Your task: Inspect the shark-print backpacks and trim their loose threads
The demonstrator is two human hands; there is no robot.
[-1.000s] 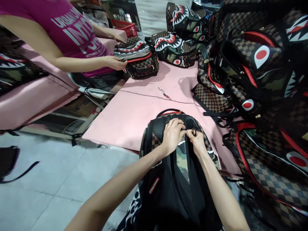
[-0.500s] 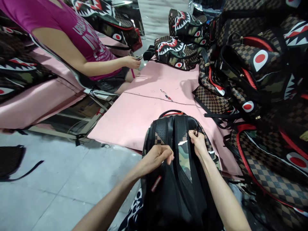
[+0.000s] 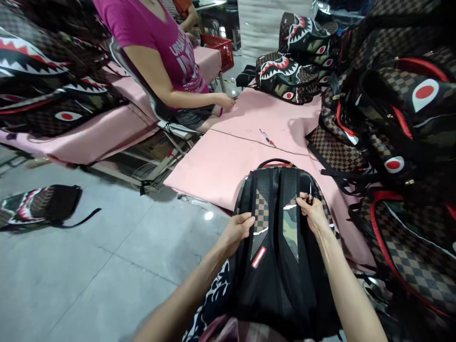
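Observation:
A black backpack (image 3: 265,289) with checkered and camouflage patches stands in front of me, its strap side towards me, leaning at the pink table's edge. My left hand (image 3: 238,232) pinches the outer edge of its left shoulder strap (image 3: 261,213), just above a small red label (image 3: 259,257). On the other side, my right hand (image 3: 313,211) has thumb and finger at the edge of the right strap (image 3: 291,228). Small dark-handled snips (image 3: 309,195) with a thin bright tip stick up from the right hand's fingers; their exact shape is partly hidden.
The pink table (image 3: 210,166) holds a pen (image 3: 267,138) and shark-mouth backpacks (image 3: 285,78) at the back. More bags (image 3: 409,118) are heaped on the right. A co-worker (image 3: 167,61) sits at the left. Another backpack (image 3: 42,204) lies on the floor.
My left hand has moved from over the backpack's middle to the left strap's edge and grips it. The right hand stays at the right strap. The view has turned left.

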